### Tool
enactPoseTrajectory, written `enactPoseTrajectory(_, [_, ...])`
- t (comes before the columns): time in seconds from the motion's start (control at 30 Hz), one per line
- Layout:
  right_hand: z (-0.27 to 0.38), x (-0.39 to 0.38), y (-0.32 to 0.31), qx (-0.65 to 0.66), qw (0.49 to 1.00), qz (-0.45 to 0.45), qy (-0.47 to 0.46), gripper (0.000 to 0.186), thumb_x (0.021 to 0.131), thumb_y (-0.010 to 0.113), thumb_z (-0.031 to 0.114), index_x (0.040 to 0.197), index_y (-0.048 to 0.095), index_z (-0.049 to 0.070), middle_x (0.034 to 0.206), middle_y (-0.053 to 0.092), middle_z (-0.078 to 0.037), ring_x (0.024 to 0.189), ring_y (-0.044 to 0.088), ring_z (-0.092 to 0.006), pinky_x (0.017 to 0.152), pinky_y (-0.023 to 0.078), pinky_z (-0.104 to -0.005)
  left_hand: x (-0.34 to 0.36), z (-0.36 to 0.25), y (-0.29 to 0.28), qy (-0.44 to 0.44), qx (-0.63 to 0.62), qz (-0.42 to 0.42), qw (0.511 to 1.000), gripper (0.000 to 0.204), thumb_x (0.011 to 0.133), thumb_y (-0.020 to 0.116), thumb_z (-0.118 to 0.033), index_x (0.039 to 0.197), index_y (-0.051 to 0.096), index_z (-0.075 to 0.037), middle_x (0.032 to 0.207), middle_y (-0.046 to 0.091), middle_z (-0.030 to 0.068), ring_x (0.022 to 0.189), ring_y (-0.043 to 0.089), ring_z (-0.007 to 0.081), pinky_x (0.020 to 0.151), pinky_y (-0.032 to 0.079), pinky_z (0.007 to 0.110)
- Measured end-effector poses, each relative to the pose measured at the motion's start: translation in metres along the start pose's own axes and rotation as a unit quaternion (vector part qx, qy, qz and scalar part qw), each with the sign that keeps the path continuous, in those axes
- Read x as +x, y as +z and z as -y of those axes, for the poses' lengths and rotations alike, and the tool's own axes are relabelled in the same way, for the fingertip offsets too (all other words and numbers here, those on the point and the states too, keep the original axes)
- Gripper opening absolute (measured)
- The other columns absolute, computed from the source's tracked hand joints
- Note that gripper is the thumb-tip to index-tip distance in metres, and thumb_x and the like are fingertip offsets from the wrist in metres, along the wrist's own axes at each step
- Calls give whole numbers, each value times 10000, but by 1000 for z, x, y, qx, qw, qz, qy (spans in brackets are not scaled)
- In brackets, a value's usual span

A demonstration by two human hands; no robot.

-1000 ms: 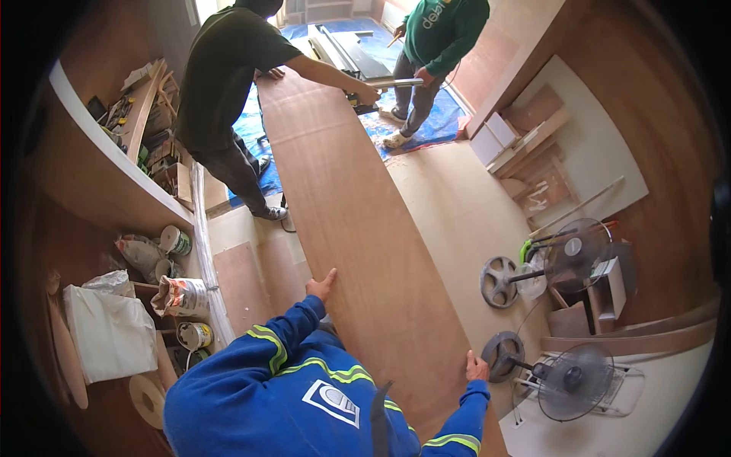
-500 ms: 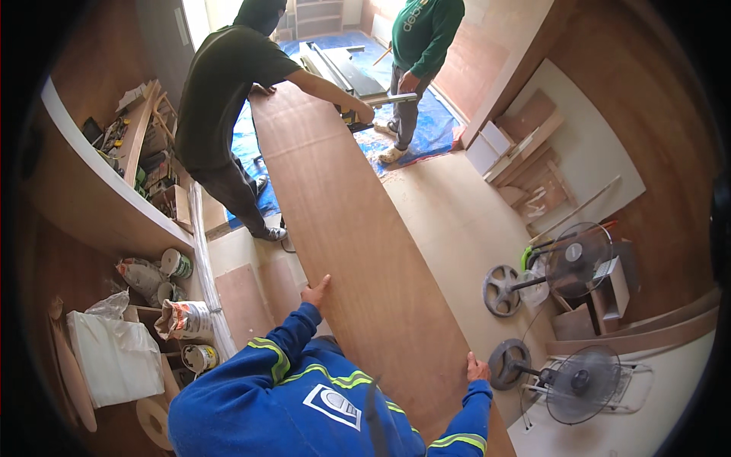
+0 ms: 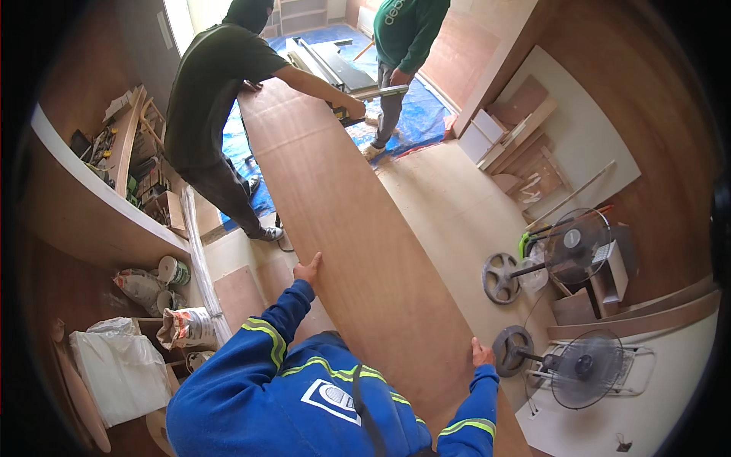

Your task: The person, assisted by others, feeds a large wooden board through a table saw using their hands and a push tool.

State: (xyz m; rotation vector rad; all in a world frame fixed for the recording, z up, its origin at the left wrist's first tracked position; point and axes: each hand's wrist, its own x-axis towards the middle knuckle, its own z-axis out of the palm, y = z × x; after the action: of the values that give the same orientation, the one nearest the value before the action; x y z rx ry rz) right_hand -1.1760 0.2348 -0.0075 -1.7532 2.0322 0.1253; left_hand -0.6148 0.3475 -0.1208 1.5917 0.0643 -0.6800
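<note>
**Left hand and right hand grip opposite edges of a long wooden board**

The reddish-brown board runs lengthwise from the front of the person's blue jacket up to a co-worker in a dark shirt. The hands are well apart, each clamped on the board: the left on its left edge about midway along, the right on its right edge, closer to the body. The fingers under the board are hidden.

At the far end, the co-worker in the dark shirt leans over, one hand on the far left corner, the other on a yellow and black tool at the right edge. Beyond, a second co-worker in a green top stands beside a metal bar and a machine with a dark flat top. A blue sheet covers the floor there.

On the right, a pale panel has wood pieces in front of it, and near it are an upper fan and a lower fan. On the left are a shelf of tools, a bucket, a paper bag and a white bundle.
</note>
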Motion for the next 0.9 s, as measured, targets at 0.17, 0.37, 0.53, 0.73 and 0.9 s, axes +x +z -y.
enactPoseTrajectory(0.17, [6, -5, -4, 0, 1000, -11, -3, 730, 870, 454, 665, 885, 707, -20, 924, 666, -264, 903, 634, -436, 802, 469, -472, -4, -4, 4, 12, 34, -29, 999, 543, 765, 823, -371, 1049, 652, 59, 963, 710, 148, 817, 694, 234, 722, 561, 351])
enactPoseTrajectory(0.37, [4, -5, -8, 4, 1000, -11, -7, 743, 868, 446, 673, 880, 703, -24, 892, 657, -277, 885, 635, -439, 785, 467, -474, -19, -17, 10, 4, 75, -44, 996, 572, 749, 828, -387, 1063, 654, 58, 979, 714, 147, 835, 697, 237, 742, 556, 343])
enactPoseTrajectory(0.53, [7, -1, -10, -3, 1000, -19, -12, 736, 875, 434, 669, 902, 707, -15, 915, 656, -281, 909, 633, -442, 809, 470, -474, -4, -6, 5, 1, 61, -40, 997, 589, 748, 829, -384, 1089, 648, 61, 1010, 710, 149, 861, 695, 234, 755, 554, 343])
enactPoseTrajectory(0.73, [11, -6, -16, 0, 1000, 9, 10, 717, 882, 429, 665, 993, 709, 15, 1009, 656, -272, 1017, 609, -441, 900, 459, -463, -8, -18, 3, -18, 48, -33, 998, 557, 778, 822, -319, 1137, 622, 57, 1061, 693, 128, 888, 681, 239, 775, 555, 351])
enactPoseTrajectory(0.9, [10, -5, -23, 17, 998, 35, 49, 715, 873, 459, 666, 1013, 705, 10, 1040, 657, -274, 1041, 611, -415, 924, 460, -451, -16, -31, 7, -59, -39, 77, 995, 489, 869, 738, -304, 1202, 593, 24, 1109, 662, 130, 933, 658, 265, 825, 559, 420])
